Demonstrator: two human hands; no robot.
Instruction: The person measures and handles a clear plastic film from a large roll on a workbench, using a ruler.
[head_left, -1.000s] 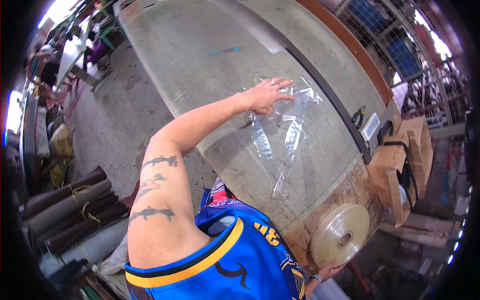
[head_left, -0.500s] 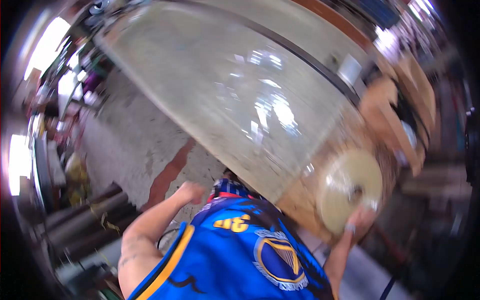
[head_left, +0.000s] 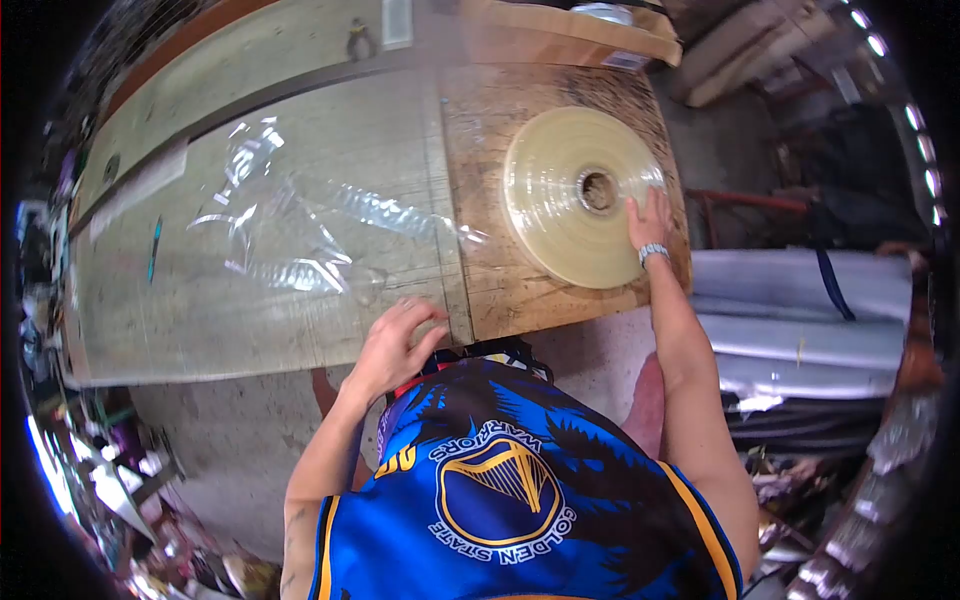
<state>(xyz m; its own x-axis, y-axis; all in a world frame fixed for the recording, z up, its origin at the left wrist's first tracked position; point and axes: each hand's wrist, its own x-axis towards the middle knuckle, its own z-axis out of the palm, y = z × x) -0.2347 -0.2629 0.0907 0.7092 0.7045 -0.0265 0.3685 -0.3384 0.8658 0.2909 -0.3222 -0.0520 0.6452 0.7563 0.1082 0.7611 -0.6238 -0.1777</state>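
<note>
- Roll of clear film [head_left: 545, 200] lies flat on the bare wood end of the table [head_left: 490, 290], at 2 o'clock from the left hand [head_left: 395, 345]; a disc, so no long axis across its face, its core hole [head_left: 599, 192] facing up
- Right hand [head_left: 649, 217] is the nearer: palm down on the roll's face at about 4 o'clock from the core hole, fingers a little spread, laid on rather than gripping
- Left hand: fingers loosely bent, thumb standing apart, nothing seen in it; at the near table edge, contact with the top cannot be told
- Loose clear film [head_left: 290, 220], crumpled, lies at 11 o'clock from the left hand, apart from it; one strip points at 3 to 4 o'clock, towards the roll, join not discernible
- Versus half a second ago: left hand now by the table edge, then out over the floor beside the body; right hand at the roll in both; view has swung, roll now at 1 o'clock of the frame's centre, then about 4 o'clock
</note>
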